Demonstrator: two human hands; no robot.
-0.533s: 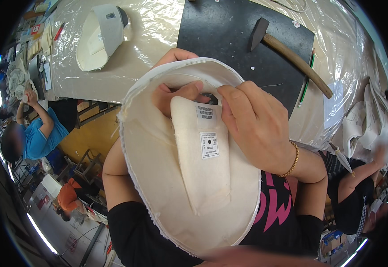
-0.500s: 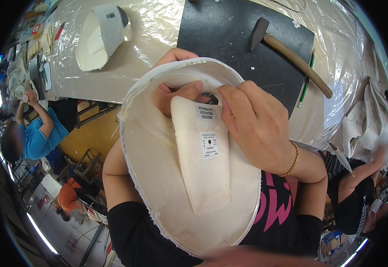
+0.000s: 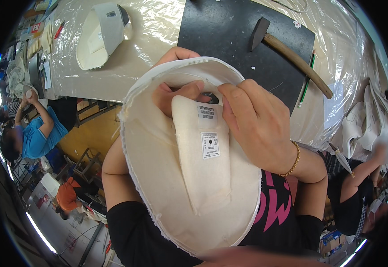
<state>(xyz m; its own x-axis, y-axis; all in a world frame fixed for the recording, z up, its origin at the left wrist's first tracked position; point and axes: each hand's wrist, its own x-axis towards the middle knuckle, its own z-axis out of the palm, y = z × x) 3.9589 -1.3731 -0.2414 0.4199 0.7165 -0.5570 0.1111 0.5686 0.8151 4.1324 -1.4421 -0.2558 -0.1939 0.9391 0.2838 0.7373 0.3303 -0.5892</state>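
A cream fabric shoe upper [image 3: 158, 169] without a sole is held up in front of me, its raw-edged underside opening facing me. Inside it lies the padded tongue [image 3: 203, 182], with a printed white label [image 3: 210, 145] on it. My left hand [image 3: 176, 99] grips the upper near its far end; the thumb and a finger show inside, past the tongue's top, while the back of that hand is behind the upper. My right hand [image 3: 258, 127] is closed, fingertips pinching the upper's lining beside the tongue's top. A small dark spot shows between the two hands; I cannot tell what it is.
Another cream upper [image 3: 98, 40] lies on the plastic-covered table [image 3: 154, 26]. On a black mat [image 3: 220, 35] rests a hammer [image 3: 292, 55] beside a green pencil [image 3: 306, 82]. More uppers [image 3: 356, 124] are piled at right. Co-workers sit at left [image 3: 47, 133] and right [image 3: 354, 196].
My hands and the upper stay almost still, with only a slight shift of the tongue. The co-worker in blue at left has moved their hands a little.
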